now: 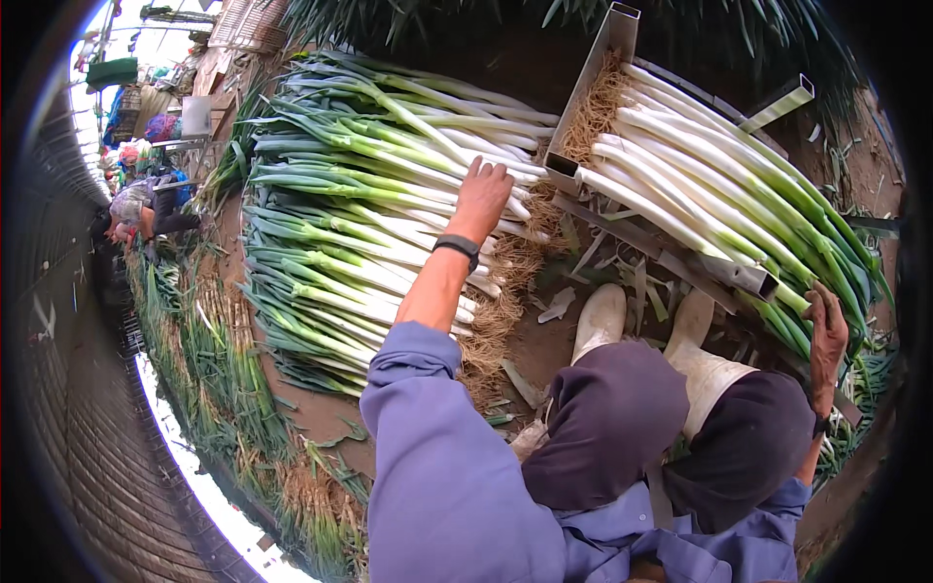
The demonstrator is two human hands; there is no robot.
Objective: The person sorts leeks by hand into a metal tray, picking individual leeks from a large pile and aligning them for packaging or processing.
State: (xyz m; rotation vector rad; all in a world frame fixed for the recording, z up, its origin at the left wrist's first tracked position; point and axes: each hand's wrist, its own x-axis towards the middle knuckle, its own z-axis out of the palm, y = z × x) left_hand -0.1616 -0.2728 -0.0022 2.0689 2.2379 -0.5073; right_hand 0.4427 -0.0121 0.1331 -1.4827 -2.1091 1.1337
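Observation:
My left hand (pixel 482 191) reaches over a wide pile of long green onions (pixel 379 218), its fingertips on the white stalks near the root end; whether it grips one is unclear. To the right, a metal frame (pixel 594 73) cradles a bundle of trimmed-looking white stalks (pixel 678 167), their roots against its end plate. My right hand (pixel 826 328) is beside the green leaf end of that bundle, with its fingers bent against the leaves; its hold is partly hidden.
My boots (pixel 601 317) stand on soil strewn with leaf scraps, between pile and frame. More green onions (pixel 226 350) line the left side. Dark green leaves (pixel 423 18) hang over the top. A bent-over person (pixel 142 204) is far left, near a wire basket (pixel 248 25).

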